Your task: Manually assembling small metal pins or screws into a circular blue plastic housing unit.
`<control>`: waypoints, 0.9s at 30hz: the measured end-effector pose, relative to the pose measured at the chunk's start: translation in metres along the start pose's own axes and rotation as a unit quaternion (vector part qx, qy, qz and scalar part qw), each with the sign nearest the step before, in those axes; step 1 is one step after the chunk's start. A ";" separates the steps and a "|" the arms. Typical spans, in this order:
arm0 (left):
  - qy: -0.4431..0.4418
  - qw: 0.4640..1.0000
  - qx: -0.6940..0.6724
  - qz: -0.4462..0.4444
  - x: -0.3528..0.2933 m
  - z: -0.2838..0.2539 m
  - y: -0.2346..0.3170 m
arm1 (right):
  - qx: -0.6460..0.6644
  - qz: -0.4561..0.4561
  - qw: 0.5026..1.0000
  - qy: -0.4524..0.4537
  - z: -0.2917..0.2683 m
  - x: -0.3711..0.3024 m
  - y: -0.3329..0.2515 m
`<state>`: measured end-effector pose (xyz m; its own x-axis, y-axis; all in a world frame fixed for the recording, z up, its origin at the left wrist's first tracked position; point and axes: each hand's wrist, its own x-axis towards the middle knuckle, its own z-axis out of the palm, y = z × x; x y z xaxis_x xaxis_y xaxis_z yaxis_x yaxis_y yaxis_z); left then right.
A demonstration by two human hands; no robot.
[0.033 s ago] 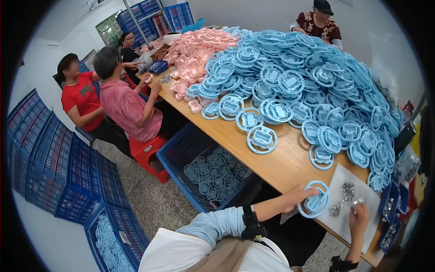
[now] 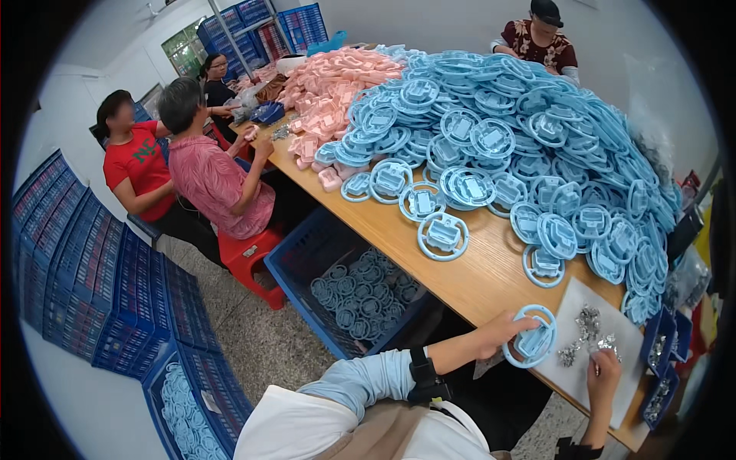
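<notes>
My left hand (image 2: 497, 336) is closed around the edge of a light blue round plastic part (image 2: 534, 337), a ring with a raised block inside it. The part is held up just off the table's near edge. Over a white board (image 2: 568, 316), my right hand (image 2: 604, 377) has its fingers drawn together at a loose pile of small shiny metal pieces (image 2: 589, 323). Whether a piece is between those fingertips is too small to tell. A few more blue ring parts (image 2: 543, 265) lie on the wood beyond the board.
A large heap of blue ring parts (image 2: 491, 138) covers the wooden table (image 2: 491, 261), with pink parts (image 2: 337, 80) beyond. Small blue bins (image 2: 659, 399) of metal pieces stand at right. A blue crate (image 2: 307, 307) sits below the table. Co-workers (image 2: 222, 169) sit at left; another person (image 2: 542, 38) is behind the heap.
My right hand has shifted slightly left and toward me at the metal pieces. My left hand and the blue ring part have barely moved.
</notes>
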<state>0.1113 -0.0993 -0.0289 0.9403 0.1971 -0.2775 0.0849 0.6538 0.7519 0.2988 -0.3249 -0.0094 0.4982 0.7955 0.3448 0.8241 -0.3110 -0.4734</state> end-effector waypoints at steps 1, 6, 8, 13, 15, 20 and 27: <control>0.020 1.000 -0.005 0.008 -0.002 0.001 0.001 | 0.000 0.013 1.000 -0.011 0.001 -0.009 -0.004; 0.006 1.000 0.020 -0.013 0.006 -0.001 0.002 | 0.035 0.025 0.999 0.019 -0.005 -0.028 -0.010; -0.004 1.000 0.016 -0.021 0.015 0.006 -0.001 | -0.003 -0.033 0.996 0.088 0.001 -0.033 0.004; 0.034 0.999 0.005 0.015 0.005 0.000 0.002 | 0.004 0.097 0.993 0.065 0.017 -0.019 0.007; 0.052 0.998 0.024 0.008 0.009 -0.006 0.000 | 0.030 0.128 0.990 0.042 0.009 -0.014 -0.003; 0.051 0.998 0.035 -0.005 0.013 0.008 0.001 | 0.151 0.197 0.968 0.021 0.004 -0.013 -0.003; 0.026 0.999 0.007 -0.026 0.017 0.020 -0.010 | 0.290 0.194 0.936 0.049 0.019 0.017 -0.081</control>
<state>0.1332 -0.1167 -0.0295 0.9164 0.2006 -0.3465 0.1383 0.6536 0.7441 0.2352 -0.2764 0.0194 0.7750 0.6213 0.1153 0.3064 -0.2098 -0.9285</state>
